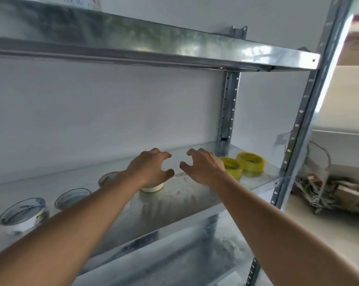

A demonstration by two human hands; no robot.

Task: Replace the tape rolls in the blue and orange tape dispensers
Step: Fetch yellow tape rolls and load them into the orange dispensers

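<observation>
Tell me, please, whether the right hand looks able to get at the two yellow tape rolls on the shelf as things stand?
Probably yes: the right hand hovers open beside the yellow tape rolls, with nothing between them.

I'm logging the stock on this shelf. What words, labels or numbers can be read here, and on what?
"NEW", faint blue handwriting, cut off, on the white sheet above the top shelf: a probable reading only.
Dark print inside the core of the nearest clear tape roll: too blurred to read.
Print on the two yellow tape rolls: too small to read.
Nothing else bears text.
</observation>
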